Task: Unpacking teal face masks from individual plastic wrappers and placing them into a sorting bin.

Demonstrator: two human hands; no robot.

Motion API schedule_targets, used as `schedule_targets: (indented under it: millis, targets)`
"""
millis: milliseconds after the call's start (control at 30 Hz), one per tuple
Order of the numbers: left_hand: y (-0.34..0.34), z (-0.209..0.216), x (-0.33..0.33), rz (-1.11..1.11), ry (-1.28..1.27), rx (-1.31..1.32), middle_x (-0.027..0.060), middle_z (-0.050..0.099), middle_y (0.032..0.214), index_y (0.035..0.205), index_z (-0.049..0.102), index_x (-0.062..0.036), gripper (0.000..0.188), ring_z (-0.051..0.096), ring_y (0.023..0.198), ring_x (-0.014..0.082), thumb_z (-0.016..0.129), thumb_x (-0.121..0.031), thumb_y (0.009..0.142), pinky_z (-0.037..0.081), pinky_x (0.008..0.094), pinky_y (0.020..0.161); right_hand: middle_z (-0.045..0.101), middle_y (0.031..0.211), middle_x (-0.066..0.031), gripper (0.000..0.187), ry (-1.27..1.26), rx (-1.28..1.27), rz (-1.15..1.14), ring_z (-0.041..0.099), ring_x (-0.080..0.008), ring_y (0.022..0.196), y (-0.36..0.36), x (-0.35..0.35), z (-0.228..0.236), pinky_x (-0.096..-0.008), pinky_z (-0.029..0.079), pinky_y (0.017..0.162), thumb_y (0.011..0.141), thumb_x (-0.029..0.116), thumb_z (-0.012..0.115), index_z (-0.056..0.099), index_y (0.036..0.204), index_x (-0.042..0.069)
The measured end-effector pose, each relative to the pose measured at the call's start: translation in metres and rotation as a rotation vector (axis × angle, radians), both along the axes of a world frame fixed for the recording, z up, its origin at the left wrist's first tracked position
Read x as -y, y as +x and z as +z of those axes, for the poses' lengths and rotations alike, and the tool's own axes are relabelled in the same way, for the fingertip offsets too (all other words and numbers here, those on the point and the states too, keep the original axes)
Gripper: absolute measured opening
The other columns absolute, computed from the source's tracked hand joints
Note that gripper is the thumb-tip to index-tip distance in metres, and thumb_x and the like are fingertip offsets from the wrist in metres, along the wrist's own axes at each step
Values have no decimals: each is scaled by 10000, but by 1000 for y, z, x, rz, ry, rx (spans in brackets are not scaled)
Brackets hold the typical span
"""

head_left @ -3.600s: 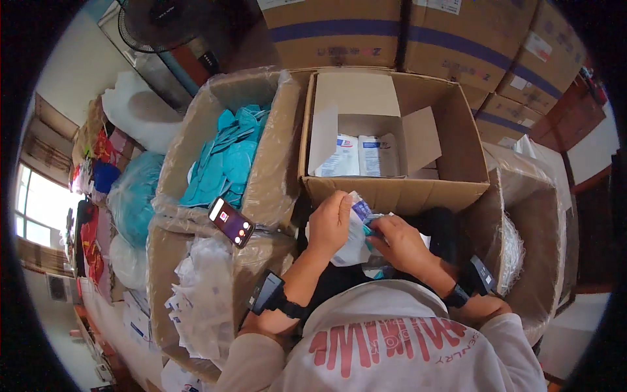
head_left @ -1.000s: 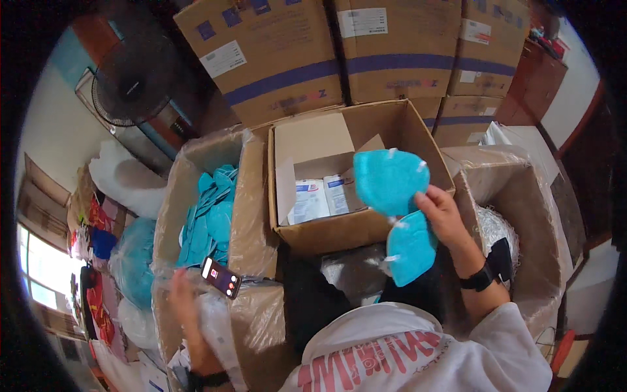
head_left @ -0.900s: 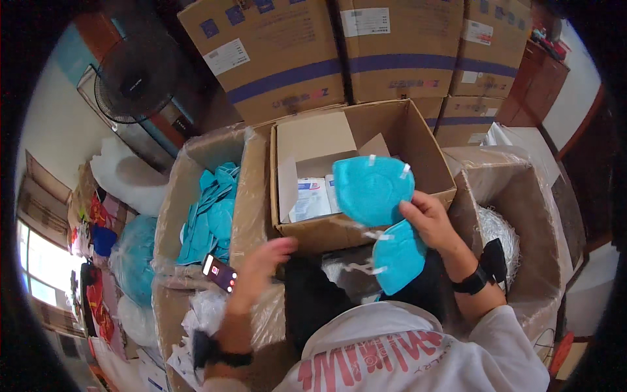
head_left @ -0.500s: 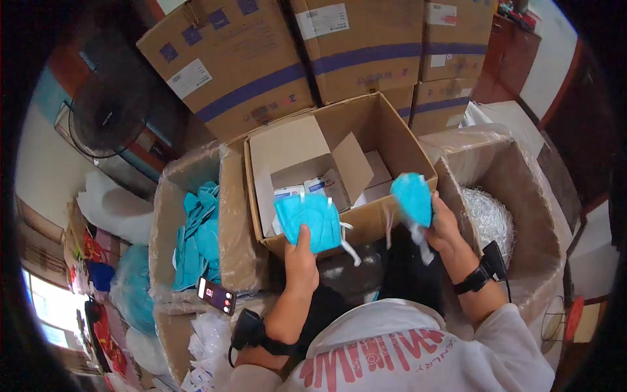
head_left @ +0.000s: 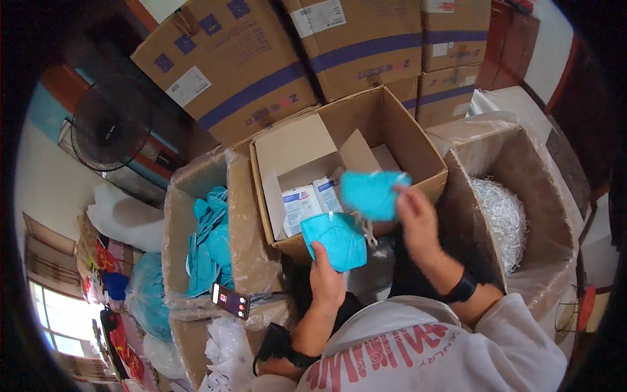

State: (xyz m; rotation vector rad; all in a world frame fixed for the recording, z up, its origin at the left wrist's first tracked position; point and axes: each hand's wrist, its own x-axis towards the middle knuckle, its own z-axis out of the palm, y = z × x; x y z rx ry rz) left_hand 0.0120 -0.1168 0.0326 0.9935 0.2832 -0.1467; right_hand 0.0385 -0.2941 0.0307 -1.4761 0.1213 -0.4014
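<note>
My left hand (head_left: 326,282) is closed on a teal face mask (head_left: 334,243), its thumb lying on the front of it. Close beside it, my right hand (head_left: 418,221) grips a second teal face mask (head_left: 373,196) at its right edge; both are slightly smeared by motion. White straps (head_left: 368,230) hang between the two masks. Just beyond them stands an open large carton (head_left: 418,140), with an open smaller box (head_left: 297,145) inside. White and blue printed packets (head_left: 302,204) lie in that smaller box.
At the left, a plastic-lined carton (head_left: 251,228) holds a heap of teal masks (head_left: 210,245); a phone (head_left: 230,301) rests at its near corner. A lined carton (head_left: 545,196) on the right contains white stringy material (head_left: 499,222). Stacked cartons (head_left: 366,49) and a fan (head_left: 110,127) stand behind.
My right hand has swung left with its mask, bringing it over the open carton and close to the left mask. My left hand has shifted slightly right and down with its mask.
</note>
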Motion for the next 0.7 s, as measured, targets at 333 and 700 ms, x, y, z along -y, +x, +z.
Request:
schedule_targets:
  millis: [333, 700]
  targets:
    - [5, 7, 2, 37, -29, -5, 95, 412, 1265, 1270, 322, -31, 609, 437, 1129, 230, 330, -502, 883, 351, 371, 943, 550, 1027, -19, 300, 59, -160, 291, 482, -88, 920, -20, -14, 24, -235, 393, 807, 874, 203, 506, 537, 1124, 40]
    - [-5, -1, 7, -6, -65, 11, 92, 453, 1218, 1249, 355, -58, 527, 458, 1096, 236, 430, -422, 876, 368, 387, 921, 580, 989, -61, 240, -19, -114, 467, 513, -98, 879, -48, -26, -1, -239, 420, 764, 874, 142, 504, 550, 1084, 34]
